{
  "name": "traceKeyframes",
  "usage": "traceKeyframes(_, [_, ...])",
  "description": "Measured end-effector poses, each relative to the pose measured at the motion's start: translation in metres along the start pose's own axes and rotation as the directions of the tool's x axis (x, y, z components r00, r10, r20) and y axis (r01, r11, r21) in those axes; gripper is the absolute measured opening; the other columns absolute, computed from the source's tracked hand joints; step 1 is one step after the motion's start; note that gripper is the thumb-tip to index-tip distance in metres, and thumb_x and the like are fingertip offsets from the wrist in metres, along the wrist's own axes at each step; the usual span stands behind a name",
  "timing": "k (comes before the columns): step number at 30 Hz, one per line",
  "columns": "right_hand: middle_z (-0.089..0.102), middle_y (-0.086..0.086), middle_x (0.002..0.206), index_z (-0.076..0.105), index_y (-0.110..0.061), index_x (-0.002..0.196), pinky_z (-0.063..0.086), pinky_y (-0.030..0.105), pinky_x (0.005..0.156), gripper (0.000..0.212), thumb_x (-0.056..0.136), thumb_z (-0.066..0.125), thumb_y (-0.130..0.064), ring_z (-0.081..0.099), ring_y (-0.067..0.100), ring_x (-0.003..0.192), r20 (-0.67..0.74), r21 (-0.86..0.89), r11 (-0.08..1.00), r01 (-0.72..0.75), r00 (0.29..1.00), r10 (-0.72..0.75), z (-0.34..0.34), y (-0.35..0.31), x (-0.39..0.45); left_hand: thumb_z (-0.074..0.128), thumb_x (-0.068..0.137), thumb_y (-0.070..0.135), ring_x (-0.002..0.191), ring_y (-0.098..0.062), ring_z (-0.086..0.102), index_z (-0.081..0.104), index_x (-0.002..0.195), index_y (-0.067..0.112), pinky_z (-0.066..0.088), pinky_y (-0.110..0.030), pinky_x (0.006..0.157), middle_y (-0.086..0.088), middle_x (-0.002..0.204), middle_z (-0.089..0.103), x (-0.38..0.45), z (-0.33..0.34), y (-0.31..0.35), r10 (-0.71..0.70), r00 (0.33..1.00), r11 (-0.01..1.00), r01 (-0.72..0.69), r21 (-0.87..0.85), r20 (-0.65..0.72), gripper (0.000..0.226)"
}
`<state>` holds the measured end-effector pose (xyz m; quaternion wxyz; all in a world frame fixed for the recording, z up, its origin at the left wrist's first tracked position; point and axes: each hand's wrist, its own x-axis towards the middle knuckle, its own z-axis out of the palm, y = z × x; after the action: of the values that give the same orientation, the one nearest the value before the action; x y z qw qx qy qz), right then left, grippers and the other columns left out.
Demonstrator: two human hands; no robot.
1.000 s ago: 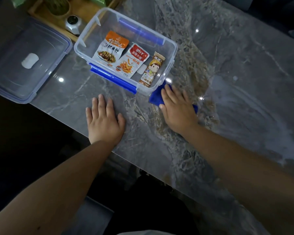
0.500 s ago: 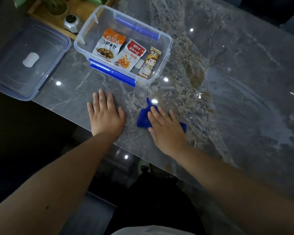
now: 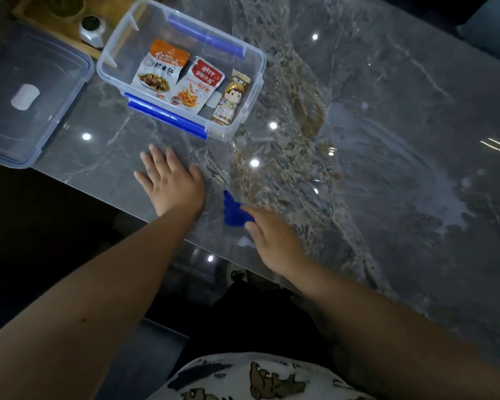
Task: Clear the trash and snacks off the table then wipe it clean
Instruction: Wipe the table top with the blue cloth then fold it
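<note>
Sliding nearer the table edge, flat-fingered right hand (image 3: 274,241) presses blue cloth (image 3: 236,213).

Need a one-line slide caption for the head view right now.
Right hand presses blue cloth on marble table; left hand lies flat.

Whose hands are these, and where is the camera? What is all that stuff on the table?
The camera sits on a person's head and looks down, so you see their own two arms. The left hand lies flat on the shiny stone table. The right hand presses straight fingers on a blue cloth to wipe. Behind them stands a clear box with three snack packets inside. Its lid lies beside it, on the left. Nothing is gripped.
</note>
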<state>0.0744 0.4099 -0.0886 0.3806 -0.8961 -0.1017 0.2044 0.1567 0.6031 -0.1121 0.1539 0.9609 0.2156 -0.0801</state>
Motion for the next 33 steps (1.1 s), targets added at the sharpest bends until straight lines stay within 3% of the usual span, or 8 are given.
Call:
traceKeyframes(2, [0.067,0.001,0.102,0.062,-0.03,0.106,0.045,0.036,0.083,0.027,0.097,0.037,-0.038,0.06,0.014,0.093,-0.026,0.353,0.92,-0.172,0.981,0.194,-0.019,0.004,0.007,0.027,0.093,0.041,0.148,-0.032,-0.003,0.02,0.15,0.008,-0.003,-0.055,0.117,-0.016,0.16,0.008,0.0,0.006,0.002,-0.005,1.0,0.999,0.006,0.033,-0.03,0.066])
traceKeyframes(4, [0.067,-0.001,0.101,0.064,-0.03,0.095,0.045,0.036,0.085,0.021,0.098,0.044,-0.032,0.061,0.014,0.092,-0.023,0.677,0.696,-0.24,0.938,0.345,-0.042,0.011,0.021,0.027,0.092,0.042,0.148,-0.032,-0.002,0.021,0.15,0.008,-0.003,-0.055,0.117,-0.016,0.16,0.009,0.002,0.01,0.002,-0.017,0.999,0.998,0.019,0.052,-0.038,0.067])
traceKeyframes(8, [0.071,-0.013,0.076,0.066,-0.021,0.083,0.051,0.021,0.07,0.027,0.099,0.044,-0.021,0.064,0.002,0.073,-0.183,0.818,0.565,-0.107,0.882,0.433,-0.104,0.03,0.065,0.029,0.092,0.044,0.147,-0.033,-0.001,0.023,0.149,0.008,-0.001,-0.057,0.116,-0.016,0.16,0.01,0.003,0.012,0.001,-0.013,0.999,0.998,0.016,0.058,-0.046,0.068])
traceKeyframes(12, [0.053,-0.009,0.065,0.048,-0.022,0.068,0.038,0.03,0.07,0.026,0.094,0.044,-0.027,0.047,0.009,0.068,-0.396,0.612,0.78,-0.127,0.805,0.442,-0.181,0.059,0.126,0.029,0.091,0.045,0.147,-0.034,0.002,0.024,0.147,0.008,0.001,-0.057,0.116,-0.017,0.159,0.013,0.002,0.014,0.001,-0.014,0.997,0.998,0.018,0.061,-0.072,0.068])
traceKeyframes(15, [0.048,0.001,0.072,0.045,-0.024,0.073,0.034,0.035,0.071,0.024,0.092,0.036,-0.035,0.042,0.012,0.068,-0.547,0.188,0.957,-0.222,0.786,0.29,-0.223,0.091,0.172,0.03,0.091,0.045,0.147,-0.033,0.003,0.025,0.146,0.008,0.0,-0.056,0.117,-0.017,0.159,0.015,0.004,0.016,0.001,-0.022,0.996,0.997,0.029,0.072,-0.09,0.067])
traceKeyframes(19, [0.058,0.029,0.113,0.052,-0.001,0.111,0.04,0.047,0.089,0.046,0.096,0.027,-0.036,0.054,0.042,0.101,-0.52,-0.266,0.898,-0.351,0.837,0.173,-0.242,0.129,0.215,0.03,0.092,0.046,0.147,-0.032,0.004,0.026,0.145,0.009,0.001,-0.055,0.117,-0.016,0.159,0.016,0.004,0.02,0.0,-0.021,0.994,0.996,0.031,0.088,-0.111,0.065])
traceKeyframes(23, [0.033,0.021,0.15,0.03,-0.004,0.143,0.023,0.049,0.113,0.052,0.099,0.027,-0.032,0.031,0.037,0.137,-0.324,-0.558,0.803,-0.209,0.946,0.021,-0.23,0.146,0.228,0.031,0.092,0.046,0.147,-0.033,0.005,0.026,0.145,0.009,0.002,-0.055,0.117,-0.016,0.159,0.017,0.005,0.023,-0.003,-0.023,0.992,0.995,0.035,0.095,-0.128,0.064])
traceKeyframes(33, [0.024,0.018,0.155,0.026,-0.004,0.145,0.019,0.052,0.115,0.051,0.101,0.03,-0.028,0.022,0.035,0.143,-0.162,-0.608,0.793,-0.047,0.984,-0.067,-0.183,0.128,0.157,0.029,0.092,0.047,0.147,-0.033,0.004,0.024,0.146,0.009,0.003,-0.055,0.117,-0.016,0.159,0.016,0.005,0.019,0.0,-0.011,0.993,0.995,0.022,0.093,-0.119,0.066])
